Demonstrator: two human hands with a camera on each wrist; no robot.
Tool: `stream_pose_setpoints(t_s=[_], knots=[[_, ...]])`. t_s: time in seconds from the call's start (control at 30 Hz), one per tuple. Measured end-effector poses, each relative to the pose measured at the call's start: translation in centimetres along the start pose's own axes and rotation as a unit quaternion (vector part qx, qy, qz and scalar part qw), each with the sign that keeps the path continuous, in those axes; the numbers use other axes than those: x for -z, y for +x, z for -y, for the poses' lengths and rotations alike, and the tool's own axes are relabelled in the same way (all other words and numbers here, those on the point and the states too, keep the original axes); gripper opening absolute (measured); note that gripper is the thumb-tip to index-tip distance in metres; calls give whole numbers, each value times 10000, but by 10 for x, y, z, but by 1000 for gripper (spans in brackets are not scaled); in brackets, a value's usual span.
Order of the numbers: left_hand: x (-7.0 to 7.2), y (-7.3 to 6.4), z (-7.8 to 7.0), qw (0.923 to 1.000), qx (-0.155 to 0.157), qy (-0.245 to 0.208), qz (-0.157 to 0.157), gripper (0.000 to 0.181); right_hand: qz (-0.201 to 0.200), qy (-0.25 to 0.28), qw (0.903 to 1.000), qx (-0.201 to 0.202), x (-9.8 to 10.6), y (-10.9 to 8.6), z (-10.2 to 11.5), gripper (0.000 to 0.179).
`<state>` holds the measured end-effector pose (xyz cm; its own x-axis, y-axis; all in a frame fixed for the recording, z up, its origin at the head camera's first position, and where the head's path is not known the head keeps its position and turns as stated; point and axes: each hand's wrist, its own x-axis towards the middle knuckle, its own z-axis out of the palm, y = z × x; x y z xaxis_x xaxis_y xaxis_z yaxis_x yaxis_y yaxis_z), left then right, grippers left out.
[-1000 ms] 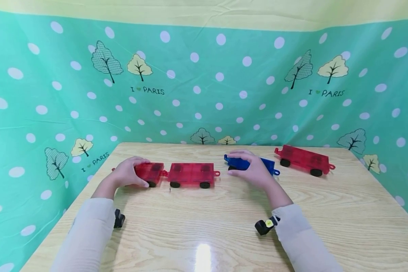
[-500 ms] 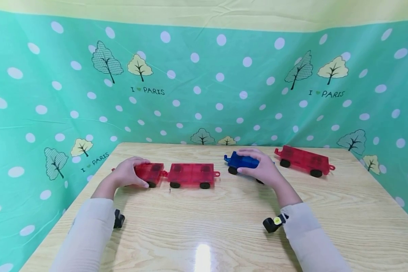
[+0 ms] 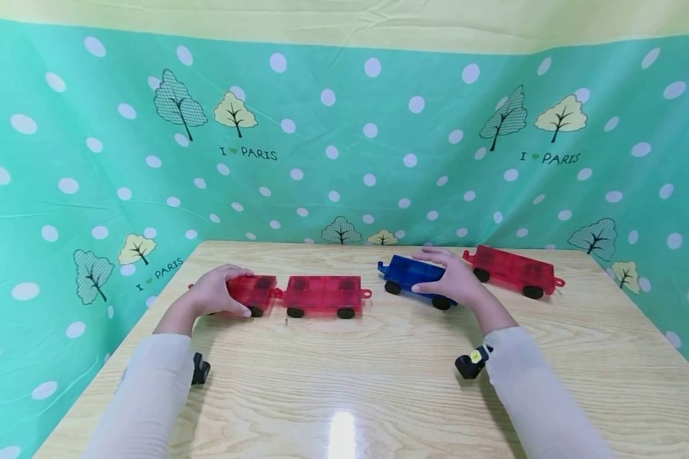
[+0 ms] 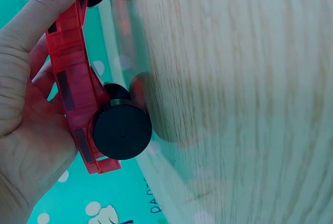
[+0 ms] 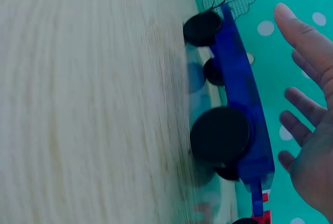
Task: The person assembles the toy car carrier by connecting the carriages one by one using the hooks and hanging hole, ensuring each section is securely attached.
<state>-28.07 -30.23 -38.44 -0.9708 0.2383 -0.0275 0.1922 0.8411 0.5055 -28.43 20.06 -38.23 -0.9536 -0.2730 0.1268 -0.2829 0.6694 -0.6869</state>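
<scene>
My left hand (image 3: 215, 290) grips a translucent red toy train car (image 3: 258, 288), thumb on the near side and fingers over the far side. In the left wrist view this car (image 4: 73, 73) shows its black wheels close to the tabletop. Coupled to its right end is a second red train car (image 3: 324, 293). Farther right, a blue train car (image 3: 404, 273) stands at a slant on its wheels. My right hand (image 3: 456, 280) hovers over its right end with fingers spread. The right wrist view shows a gap between this hand (image 5: 312, 130) and the blue car (image 5: 242, 89).
Another red train car (image 3: 513, 268) stands at the back right, just beyond my right hand. Everything rests on a light wooden table (image 3: 344, 363). A green dotted cloth (image 3: 344, 127) hangs behind the table's back edge and along its sides.
My right hand has drawn off the blue train car and moved right, uncovering more of it. The left hand and the red train cars have stayed in place.
</scene>
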Motion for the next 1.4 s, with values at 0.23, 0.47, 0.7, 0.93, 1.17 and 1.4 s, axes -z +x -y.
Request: stream_pose_setpoints(t_s=[0.23,0.47,0.7,0.93,1.17,1.4], knots=[[0,0,2,10000,26,-82,28,96,222,-208,9995,-2,3,9,-11,76],[0,1,2,10000,8,-61,21,96,454,-332,9984,-50,6,13,-19,82],[1,1,2,10000,6,-48,14,95,666,-388,9964,-342,8,14,-18,85],[1,0,0,10000,-34,-36,8,94,702,-530,9957,-303,11,11,-18,81],[0,1,-1,10000,-9,-46,13,92,704,-596,9956,-156,15,6,-24,81],[0,2,1,10000,-40,17,10,93,697,-561,9960,45,18,1,-28,81]])
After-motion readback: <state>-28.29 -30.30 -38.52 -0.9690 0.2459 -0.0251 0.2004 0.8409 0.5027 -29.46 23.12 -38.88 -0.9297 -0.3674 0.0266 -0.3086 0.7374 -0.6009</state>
